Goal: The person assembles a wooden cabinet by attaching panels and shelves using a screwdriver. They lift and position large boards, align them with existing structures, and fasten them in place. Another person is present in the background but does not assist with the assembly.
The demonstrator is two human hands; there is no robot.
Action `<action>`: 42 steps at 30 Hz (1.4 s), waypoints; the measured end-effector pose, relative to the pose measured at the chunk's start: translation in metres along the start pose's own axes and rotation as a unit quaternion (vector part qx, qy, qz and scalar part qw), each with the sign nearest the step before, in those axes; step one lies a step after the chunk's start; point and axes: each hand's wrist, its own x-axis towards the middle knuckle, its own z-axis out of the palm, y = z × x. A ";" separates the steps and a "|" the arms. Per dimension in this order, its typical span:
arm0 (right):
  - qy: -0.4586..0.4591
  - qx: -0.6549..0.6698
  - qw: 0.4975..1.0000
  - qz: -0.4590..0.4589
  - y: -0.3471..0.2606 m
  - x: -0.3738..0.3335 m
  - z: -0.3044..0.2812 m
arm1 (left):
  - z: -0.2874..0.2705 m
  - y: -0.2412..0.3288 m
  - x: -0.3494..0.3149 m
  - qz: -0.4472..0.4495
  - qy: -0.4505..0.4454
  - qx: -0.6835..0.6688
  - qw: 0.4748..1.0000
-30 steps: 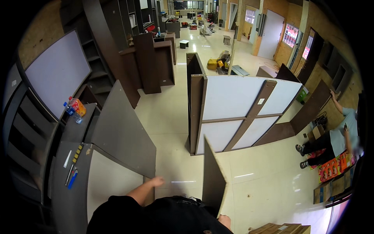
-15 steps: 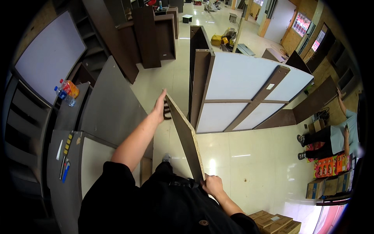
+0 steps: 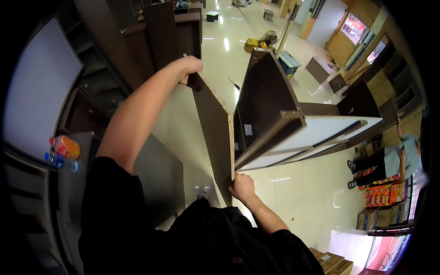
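Note:
A dark brown wooden board (image 3: 211, 126) with a raw chipboard edge stands tilted in front of me. My left hand (image 3: 189, 68) is closed around its far upper end, the fingers partly hidden. Near the board's close end, my right hand (image 3: 243, 187) grips the edge, thumb along it. Just right of the board is a large brown cabinet (image 3: 271, 94) with white back panels; its near corner almost meets the chipboard edge, and I cannot tell if they touch.
A grey cabinet (image 3: 162, 176) stands close on my left, with an orange-labelled bottle (image 3: 67, 147) and a clear bottle (image 3: 68, 164) nearby. A screwdriver (image 3: 234, 84) lies on the floor. Cartons (image 3: 332, 262) sit at lower right; another person (image 3: 393, 158) stands far right, touching a panel.
My left hand has moved up and away with the board's far end, and the board has swung up. The large cabinet now appears closer and from a different angle.

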 end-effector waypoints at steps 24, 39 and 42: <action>0.149 0.115 0.973 0.135 0.010 0.634 -0.018 | -0.129 0.218 0.478 0.288 0.068 0.277 0.914; 0.107 0.065 0.985 0.121 0.103 1.040 -0.034 | -0.231 0.247 0.921 0.346 0.006 0.110 0.932; 0.071 0.088 0.985 0.129 0.097 1.111 -0.066 | -0.263 0.237 1.011 0.327 -0.096 -0.090 0.936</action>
